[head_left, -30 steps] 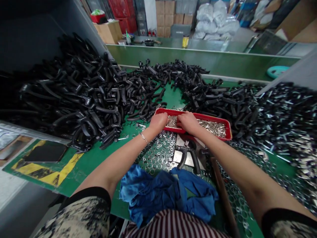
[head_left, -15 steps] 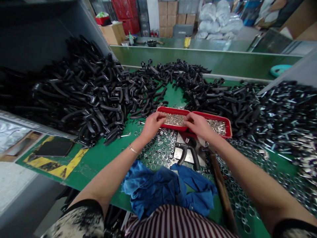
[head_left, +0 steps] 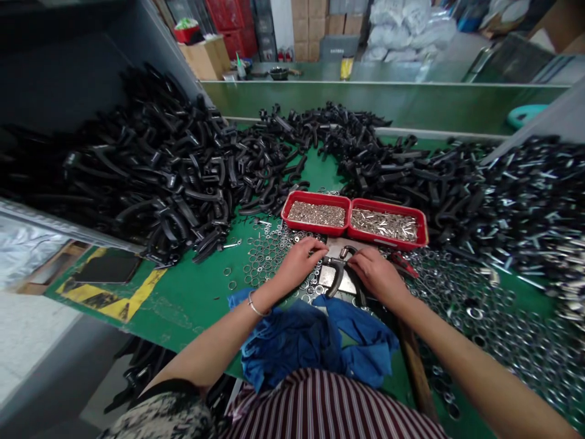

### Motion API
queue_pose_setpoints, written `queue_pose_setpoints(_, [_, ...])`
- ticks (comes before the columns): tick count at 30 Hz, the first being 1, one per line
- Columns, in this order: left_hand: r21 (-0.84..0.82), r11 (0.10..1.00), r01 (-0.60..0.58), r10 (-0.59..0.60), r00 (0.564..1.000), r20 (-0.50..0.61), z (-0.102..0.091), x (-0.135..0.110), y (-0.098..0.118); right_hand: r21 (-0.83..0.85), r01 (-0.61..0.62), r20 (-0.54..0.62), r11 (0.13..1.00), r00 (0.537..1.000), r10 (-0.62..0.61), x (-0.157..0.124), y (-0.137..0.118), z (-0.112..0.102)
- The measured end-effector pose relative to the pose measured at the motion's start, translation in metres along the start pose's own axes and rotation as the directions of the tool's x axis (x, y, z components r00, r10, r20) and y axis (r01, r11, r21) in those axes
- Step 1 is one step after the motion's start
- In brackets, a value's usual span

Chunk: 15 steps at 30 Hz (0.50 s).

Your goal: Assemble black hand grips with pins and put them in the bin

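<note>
My left hand [head_left: 297,264] and my right hand [head_left: 377,277] are curled close together at the top of a black-handled hand tool [head_left: 336,277], which lies on a steel plate [head_left: 351,283]. Small silver pieces may be in my fingertips, but my fingers hide what they hold. Just beyond my hands are two red trays. The left tray [head_left: 315,213] holds small silver parts, and the right tray [head_left: 386,224] holds short silver tubes. Loose metal rings [head_left: 267,259] lie scattered next to my left hand.
Heaps of black curved plastic parts [head_left: 150,171] cover the green workbench [head_left: 196,311] behind and left. Dark-and-silver metal pieces [head_left: 525,201] pile up on the right. A crumpled blue cloth [head_left: 292,341] lies near my body, and a wooden stick [head_left: 414,366] runs along its right.
Both hands have moved back from above the red trays to the black-handled tool. The trays are now uncovered, and the view has shifted slightly.
</note>
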<state>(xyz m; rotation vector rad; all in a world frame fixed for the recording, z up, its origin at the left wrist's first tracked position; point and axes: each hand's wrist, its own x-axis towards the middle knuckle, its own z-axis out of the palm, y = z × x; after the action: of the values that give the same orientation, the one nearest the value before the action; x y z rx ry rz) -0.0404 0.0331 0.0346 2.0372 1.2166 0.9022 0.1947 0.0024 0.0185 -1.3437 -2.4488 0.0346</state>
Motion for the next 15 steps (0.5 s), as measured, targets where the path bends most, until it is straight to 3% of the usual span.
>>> queue_pose_setpoints(4, [0.147,0.984,-0.1,0.093,0.994,0.048,0.01,-0.005,0.007,-0.145,0.071,0.012,0.987,0.997,-0.07,-0.001,-0.003,-0.002])
queue_pose_setpoints(8, [0.299,0.939,-0.172,0.145,0.983,0.11,0.028,-0.004,0.013,-0.196,0.139,0.1,0.971,0.988,-0.122,-0.002,-0.01,-0.006])
queue_pose_setpoints(12, [0.389,0.891,-0.235,0.189,0.97,0.152,0.043,-0.003,0.011,-0.113,0.129,0.138,0.985,0.984,-0.113,-0.006,-0.011,-0.011])
queue_pose_setpoints(15, [0.458,0.842,-0.286,0.233,0.958,0.169,0.051,-0.002,0.007,0.022,0.027,0.051,0.999,0.998,-0.028,-0.021,-0.005,-0.017])
